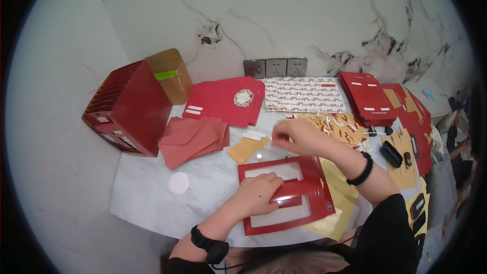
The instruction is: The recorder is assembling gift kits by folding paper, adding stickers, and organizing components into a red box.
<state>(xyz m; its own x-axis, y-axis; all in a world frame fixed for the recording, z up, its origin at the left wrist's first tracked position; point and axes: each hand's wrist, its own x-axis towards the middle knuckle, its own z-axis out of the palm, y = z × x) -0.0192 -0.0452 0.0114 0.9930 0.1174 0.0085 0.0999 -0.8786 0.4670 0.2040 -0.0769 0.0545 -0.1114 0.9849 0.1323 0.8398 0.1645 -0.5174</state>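
1. Red card frame [289, 195], the one with two window cut-outs, lies flat on the marble table [152, 198] right in front of me, on top of some yellow sheets [340, 198].
2. My left hand [256, 193] rests on it with the fingers loosely curled and pressing down near the bar between the two windows. I judge that steady pressure there will stop the frame from sliding.
3. My right hand [297, 136] hovers above the frame's top edge, thumb and fingertips pinched together. It seems to hold something small and pale, though it is too blurred to tell what.
4. To do this well, I would keep the pinch light and bring the piece down squarely, lining it up before letting it touch.
5. A small tan envelope [246, 148] with white strips [253, 135] lies just beyond the frame, and a heap of cut-out paper scraps [337, 124] sits near my right wrist, all within easy reach.
6. Pink envelopes [193, 139] and the red box [129, 109] are well off to my left.
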